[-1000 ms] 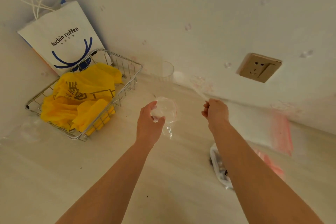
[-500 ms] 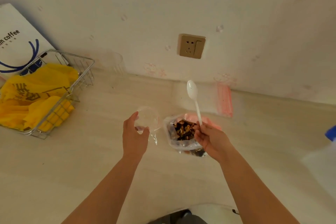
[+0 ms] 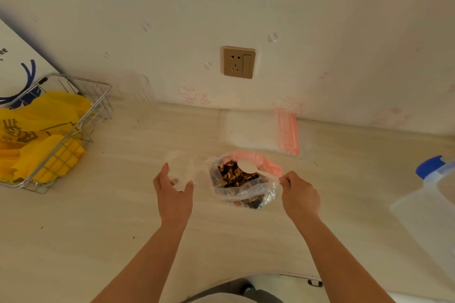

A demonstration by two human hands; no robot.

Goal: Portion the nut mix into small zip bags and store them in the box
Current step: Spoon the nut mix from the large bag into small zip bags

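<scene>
Spoon (image 3: 247, 167) handle hidden in right hand (image 3: 300, 195), jug (image 3: 433, 206) cropped

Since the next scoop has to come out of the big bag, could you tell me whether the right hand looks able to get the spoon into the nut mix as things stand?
Probably yes. The right hand pinches the white spoon, whose bowl is right over the nut mix. The big bag lies open on the counter, nothing covering it; the left hand holds the small zip bag aside.
</scene>
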